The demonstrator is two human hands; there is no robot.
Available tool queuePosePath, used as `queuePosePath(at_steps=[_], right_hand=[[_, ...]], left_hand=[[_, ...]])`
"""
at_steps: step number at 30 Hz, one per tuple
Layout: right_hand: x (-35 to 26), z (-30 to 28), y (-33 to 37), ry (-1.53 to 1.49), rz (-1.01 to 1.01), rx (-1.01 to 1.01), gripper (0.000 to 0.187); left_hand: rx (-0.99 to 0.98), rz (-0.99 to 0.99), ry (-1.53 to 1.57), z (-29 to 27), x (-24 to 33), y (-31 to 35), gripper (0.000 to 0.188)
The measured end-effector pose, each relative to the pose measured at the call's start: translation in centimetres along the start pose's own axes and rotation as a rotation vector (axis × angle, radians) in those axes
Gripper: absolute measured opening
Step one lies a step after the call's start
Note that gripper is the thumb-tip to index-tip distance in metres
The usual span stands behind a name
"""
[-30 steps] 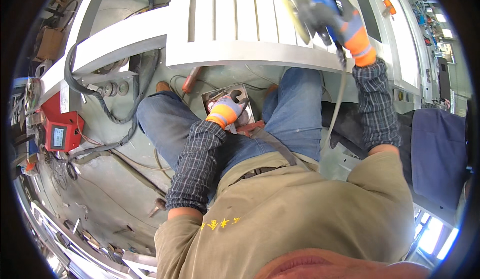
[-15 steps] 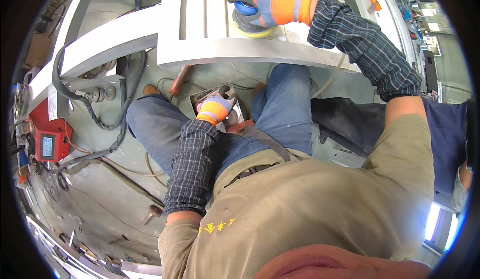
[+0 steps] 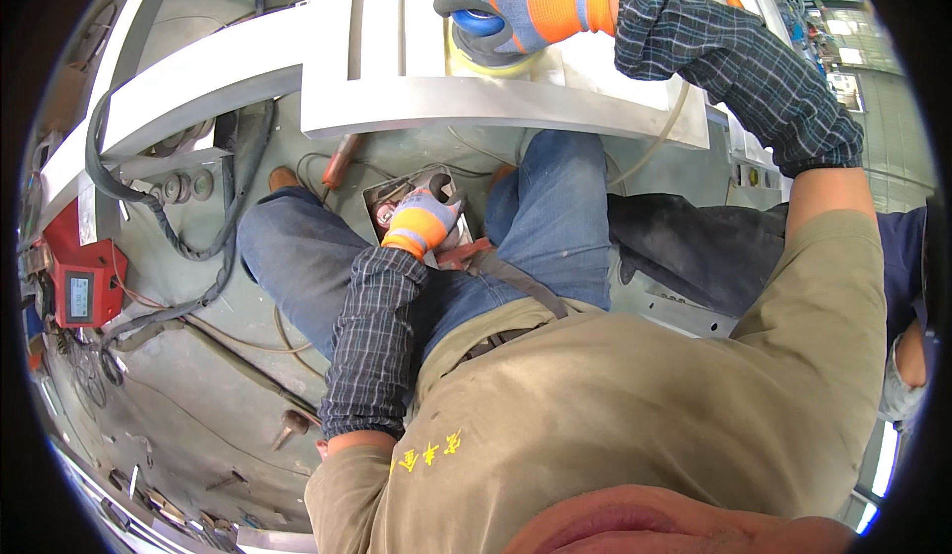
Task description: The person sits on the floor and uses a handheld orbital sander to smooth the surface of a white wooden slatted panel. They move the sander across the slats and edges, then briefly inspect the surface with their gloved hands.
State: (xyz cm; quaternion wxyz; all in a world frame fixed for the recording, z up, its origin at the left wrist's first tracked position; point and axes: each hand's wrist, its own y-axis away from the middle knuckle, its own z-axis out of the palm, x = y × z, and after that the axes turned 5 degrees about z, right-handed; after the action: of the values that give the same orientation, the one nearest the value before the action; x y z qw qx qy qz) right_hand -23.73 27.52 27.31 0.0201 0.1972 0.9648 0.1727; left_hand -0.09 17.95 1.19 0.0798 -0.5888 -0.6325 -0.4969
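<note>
My right hand, in a grey and orange glove, is wrapped round a disc sander with a blue top. Its yellow-edged pad rests on a pale metal frame with long slats. In front of my lap, my left hand, gloved alike, is curled over a shallow metal box holding round discs. Whatever its fingers hold, if anything, is hidden. A reddish strap-like piece lies beside the left hand.
A pale hose hangs by the frame's edge. A thick dark cable winds over the floor past a red machine with a screen. An orange-handled tool stands beyond the box. Another person's arm shows at far right.
The sander and my right hand have shifted slightly left along the frame. My left hand stays curled over the box. The whole view has moved a little.
</note>
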Motion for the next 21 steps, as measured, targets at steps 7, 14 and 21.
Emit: queuePosePath(at_steps=[7, 14, 21], right_hand=[[0.6, 0.2, -0.5, -0.056, -0.010, -0.010, 0.022], [0.0, 0.0, 0.0, -0.018, -0.003, 0.059, 0.025], [0.1, -0.8, -0.8, 0.083, 0.185, -0.114, 0.026]], left_hand=[[-0.011, 0.013, -0.042, 0.3, -0.2, -0.3, 0.069], [-0.047, -0.001, -0.025, 0.1, -0.3, -0.3, 0.068], [-0.046, -0.002, -0.008, 0.6, -0.3, -0.3, 0.067]])
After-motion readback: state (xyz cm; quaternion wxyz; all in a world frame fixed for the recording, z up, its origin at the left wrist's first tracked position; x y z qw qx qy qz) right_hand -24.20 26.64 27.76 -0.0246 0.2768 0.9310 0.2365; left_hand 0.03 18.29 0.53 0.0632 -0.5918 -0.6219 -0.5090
